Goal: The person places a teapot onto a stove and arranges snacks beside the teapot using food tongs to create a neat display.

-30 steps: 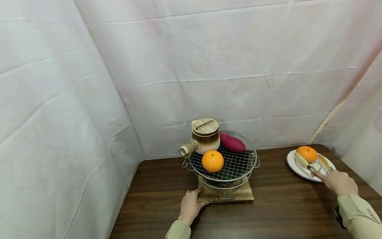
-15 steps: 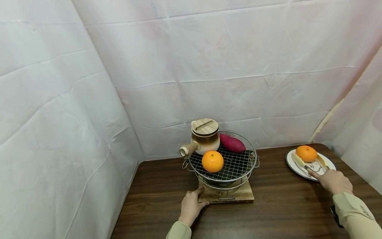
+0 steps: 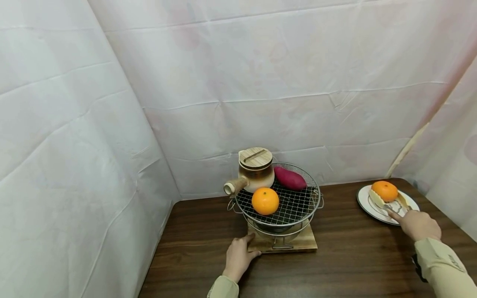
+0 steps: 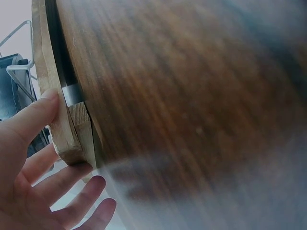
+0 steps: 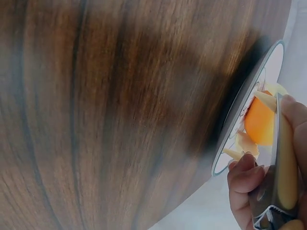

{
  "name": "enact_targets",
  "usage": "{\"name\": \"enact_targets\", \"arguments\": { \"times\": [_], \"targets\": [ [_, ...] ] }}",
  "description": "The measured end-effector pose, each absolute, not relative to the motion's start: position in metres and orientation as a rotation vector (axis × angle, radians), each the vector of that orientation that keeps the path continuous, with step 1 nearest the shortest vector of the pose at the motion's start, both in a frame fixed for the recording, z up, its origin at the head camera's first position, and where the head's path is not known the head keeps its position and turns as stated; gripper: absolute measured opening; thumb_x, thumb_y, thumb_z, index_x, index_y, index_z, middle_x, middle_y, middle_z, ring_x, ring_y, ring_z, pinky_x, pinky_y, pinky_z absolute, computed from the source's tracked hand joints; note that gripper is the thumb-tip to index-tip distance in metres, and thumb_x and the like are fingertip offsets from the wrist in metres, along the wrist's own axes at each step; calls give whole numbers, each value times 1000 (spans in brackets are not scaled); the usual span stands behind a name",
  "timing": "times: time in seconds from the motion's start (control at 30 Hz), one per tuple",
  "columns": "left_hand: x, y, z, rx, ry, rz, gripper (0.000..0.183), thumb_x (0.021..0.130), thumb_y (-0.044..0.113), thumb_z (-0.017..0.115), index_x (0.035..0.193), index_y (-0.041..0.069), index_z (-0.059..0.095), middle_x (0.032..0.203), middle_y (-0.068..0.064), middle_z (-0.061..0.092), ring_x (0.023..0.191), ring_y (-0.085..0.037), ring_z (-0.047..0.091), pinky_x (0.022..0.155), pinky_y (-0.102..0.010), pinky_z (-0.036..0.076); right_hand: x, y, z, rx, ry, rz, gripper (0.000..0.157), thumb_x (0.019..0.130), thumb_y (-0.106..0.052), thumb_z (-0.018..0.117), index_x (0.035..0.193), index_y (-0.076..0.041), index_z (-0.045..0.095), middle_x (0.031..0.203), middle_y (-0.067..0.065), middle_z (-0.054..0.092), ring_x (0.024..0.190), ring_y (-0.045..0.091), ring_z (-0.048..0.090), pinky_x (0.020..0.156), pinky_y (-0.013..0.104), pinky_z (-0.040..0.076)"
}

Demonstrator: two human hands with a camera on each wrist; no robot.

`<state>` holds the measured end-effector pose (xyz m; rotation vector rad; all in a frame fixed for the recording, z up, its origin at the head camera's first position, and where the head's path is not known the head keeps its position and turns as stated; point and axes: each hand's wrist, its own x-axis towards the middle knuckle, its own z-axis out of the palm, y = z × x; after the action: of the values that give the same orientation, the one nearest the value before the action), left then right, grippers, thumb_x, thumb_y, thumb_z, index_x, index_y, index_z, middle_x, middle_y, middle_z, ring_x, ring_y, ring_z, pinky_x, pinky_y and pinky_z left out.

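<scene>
My left hand (image 3: 237, 258) grips a corner of the wooden board (image 3: 303, 245) under the grill, thumb on the front edge and a finger along the left side. In the left wrist view the thumb lies against the board (image 4: 62, 129) and the other fingers reach past its corner. At the right, my right hand (image 3: 421, 225) holds tongs (image 3: 377, 198) with pale yellow tips and a metal body. Their tips stand on either side of an orange (image 3: 385, 191) on a white plate (image 3: 367, 209). Whether both tips touch it, I cannot tell.
On the round wire grill (image 3: 294, 209) stand a small side-handled pot (image 3: 257, 176) with a wooden lid, a purple sweet potato (image 3: 290, 179) and another orange (image 3: 265, 201). White cloth (image 3: 283, 103) hangs behind and at both sides of the brown table (image 3: 346, 265).
The tongs shifted slightly left, then back a little right and now sit closer about the orange on the plate, which also moved a touch right. My left hand has stayed at the board.
</scene>
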<state>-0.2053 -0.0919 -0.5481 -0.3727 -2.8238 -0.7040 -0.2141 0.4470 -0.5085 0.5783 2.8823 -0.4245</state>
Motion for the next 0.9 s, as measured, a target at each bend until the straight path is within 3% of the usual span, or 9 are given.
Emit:
{"name": "enact_targets", "arguments": {
  "times": [0.13,0.43,0.53,0.67,0.9],
  "targets": [
    [-205,-91,-547,-369,-2839,-708,55,65,33,87,116,17,71,107,-8,74,86,-30,68,66,-41,54,-208,448,-507,589,2871,-419,105,89,-77,27,115,22,49,102,47,53,76,51,60,55,47,48],
    [-205,-93,-547,-366,-2836,-695,56,66,34,87,116,17,71,107,-7,75,87,-30,68,67,-41,55,-187,453,-494,565,3013,-457,103,91,-72,34,110,28,47,88,46,55,67,51,58,53,52,46],
    [-206,-93,-548,-360,-2845,-694,56,66,35,86,117,17,71,108,-7,74,88,-30,68,68,-41,55,-179,454,-487,552,3032,-470,96,92,-70,33,93,23,54,73,38,56,60,45,58,51,51,45],
    [-206,-93,-549,-352,-2853,-696,56,67,36,86,117,17,71,109,-7,74,88,-29,68,68,-41,55,-168,453,-478,523,3125,-455,84,94,-67,34,73,13,50,62,25,51,53,40,55,49,51,43],
    [-206,-93,-551,-350,-2848,-686,56,66,36,87,117,18,71,108,-7,74,88,-29,68,67,-41,55,-154,440,-460,421,3417,-454,70,90,-61,54,69,6,46,58,24,46,50,50,50,42,53,37]
  ]
}}
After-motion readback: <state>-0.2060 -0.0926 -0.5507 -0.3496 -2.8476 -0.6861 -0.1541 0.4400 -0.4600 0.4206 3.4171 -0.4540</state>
